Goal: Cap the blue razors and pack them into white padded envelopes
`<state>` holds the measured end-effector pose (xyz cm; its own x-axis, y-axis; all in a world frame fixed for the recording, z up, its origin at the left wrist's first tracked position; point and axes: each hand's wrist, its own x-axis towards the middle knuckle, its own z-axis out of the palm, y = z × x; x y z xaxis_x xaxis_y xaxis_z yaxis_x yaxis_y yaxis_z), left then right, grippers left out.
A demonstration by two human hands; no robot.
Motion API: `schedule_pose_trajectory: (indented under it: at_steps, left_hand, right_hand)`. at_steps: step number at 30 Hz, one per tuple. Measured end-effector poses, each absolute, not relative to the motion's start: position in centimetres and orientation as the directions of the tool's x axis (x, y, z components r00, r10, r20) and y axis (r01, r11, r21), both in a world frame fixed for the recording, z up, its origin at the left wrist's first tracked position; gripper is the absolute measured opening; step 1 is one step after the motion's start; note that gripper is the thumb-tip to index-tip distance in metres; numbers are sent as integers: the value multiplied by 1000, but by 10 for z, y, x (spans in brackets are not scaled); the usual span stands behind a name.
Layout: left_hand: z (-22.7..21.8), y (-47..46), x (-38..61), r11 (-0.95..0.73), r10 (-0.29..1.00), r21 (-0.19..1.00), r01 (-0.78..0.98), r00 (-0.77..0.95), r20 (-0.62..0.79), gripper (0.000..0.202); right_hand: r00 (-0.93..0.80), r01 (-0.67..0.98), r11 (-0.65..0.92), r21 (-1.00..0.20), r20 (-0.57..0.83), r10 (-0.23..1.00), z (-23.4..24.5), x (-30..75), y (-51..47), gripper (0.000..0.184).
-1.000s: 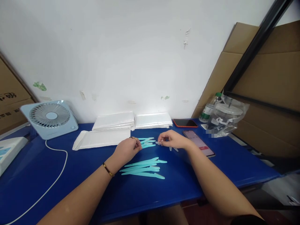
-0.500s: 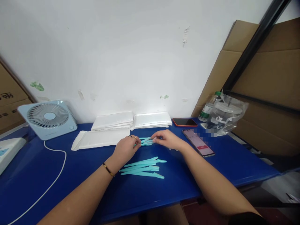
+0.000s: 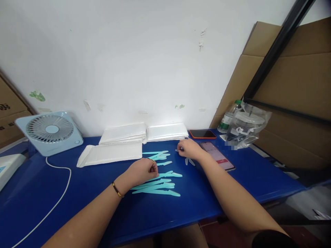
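Teal eyebrow razors lie in two groups, a far bunch (image 3: 159, 155) and a near bunch (image 3: 157, 187). My left hand (image 3: 143, 172) is closed between them, finger and thumb pinched just above the near bunch's top razor. One razor (image 3: 165, 163) sticks out to the right from behind those fingers; its handle is hidden, and its tip shows. My right hand (image 3: 190, 148), farther right, pinches a small clear plastic cap (image 3: 177, 150), partly hidden by the fingers. A couple of similar loose clear caps (image 3: 190, 162) lie on the table just below that hand.
White padded envelopes (image 3: 122, 133) are stacked against the wall, with one envelope (image 3: 111, 153) in front. A lit phone (image 3: 219, 156) and a red-edged phone (image 3: 203, 134) lie at right, near a bottle (image 3: 229, 119) and bagged cup (image 3: 247, 125). A blue fan (image 3: 51, 132) stands left.
My hands have drawn apart. The left came nearer, from the far bunch towards the near one, with a razor; the right went right and slightly back, carrying a clear cap.
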<state>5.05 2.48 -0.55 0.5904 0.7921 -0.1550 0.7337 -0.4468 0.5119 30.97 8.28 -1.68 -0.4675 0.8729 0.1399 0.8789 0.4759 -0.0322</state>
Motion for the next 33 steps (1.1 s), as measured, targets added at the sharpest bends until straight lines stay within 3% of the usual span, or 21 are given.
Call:
schedule_pose_trajectory:
  at_steps: [2, 4, 7, 10, 14, 17, 24, 33]
  left_hand:
    - [-6, 28, 48, -419, 815, 534, 734, 563, -134, 25]
    - [-8, 32, 44, -388, 843, 580, 716, 530, -92, 26]
    - [-11, 39, 37, -313, 862, 712, 628, 503, -66, 23]
    - [-11, 44, 34, -258, 892, 776, 575, 451, -38, 22]
    - [-5, 46, 35, -255, 928, 767, 588, 372, 24, 38]
    - [-2, 45, 36, -275, 930, 749, 603, 363, 49, 44]
    - [1, 43, 36, -250, 931, 706, 663, 365, -13, 47]
    - [0, 43, 39, -294, 909, 668, 683, 415, -24, 47]
  right_hand:
    - [-475, 872, 487, -40, 165, 864, -17, 307, 82, 7]
    - [-467, 861, 493, -125, 188, 864, -17, 308, 80, 6]
    - [-423, 772, 492, -403, 253, 870, -13, 313, 76, 9]
    - [-377, 556, 482, -677, 312, 872, -6, 317, 70, 14]
    - [-367, 306, 350, -885, 230, 901, 1, 309, 64, 25]
    - [-365, 234, 300, -925, 203, 909, -1, 300, 64, 30]
    - [-313, 247, 376, -893, 293, 903, -4, 300, 67, 31]
    - [-430, 274, 376, -885, 237, 871, -10, 281, 62, 31]
